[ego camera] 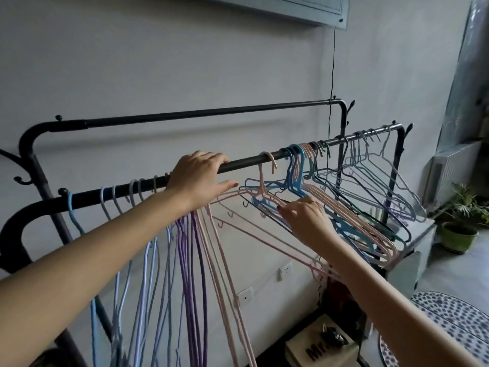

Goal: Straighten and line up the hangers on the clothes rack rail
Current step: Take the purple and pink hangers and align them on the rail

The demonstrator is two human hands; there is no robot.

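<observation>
1. My left hand (197, 178) drapes over the rail (248, 162), fingers loosely spread, steadying it.
2. My right hand (304, 218) seemingly pinches a pink hanger (264, 185), squaring it among the tangled ones.

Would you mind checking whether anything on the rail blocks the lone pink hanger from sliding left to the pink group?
Only the left hand, resting over the black metal rail, sits between the single pink plastic hanger and that group.
</observation>
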